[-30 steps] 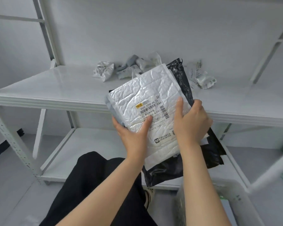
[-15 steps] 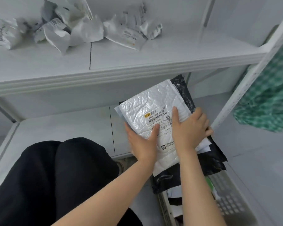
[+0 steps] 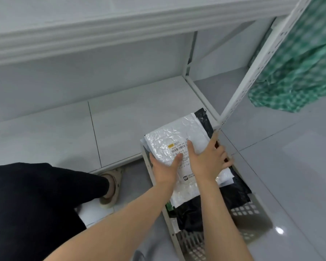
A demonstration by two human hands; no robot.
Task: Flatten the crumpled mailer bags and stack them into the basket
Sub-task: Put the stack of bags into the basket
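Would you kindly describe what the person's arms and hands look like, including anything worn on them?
The left forearm and right forearm are bare to the frame edge, with no sleeves in view. The left hand and right hand wear no gloves, and no ring, watch or bracelet shows.

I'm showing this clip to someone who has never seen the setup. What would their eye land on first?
First, the crinkled white mailer bag at centre right, with a barcode label, which the left hand and the right hand grip on top of a black mailer bag. Under them a white perforated basket stands on the grey floor. A green checked cloth hangs at the upper right.
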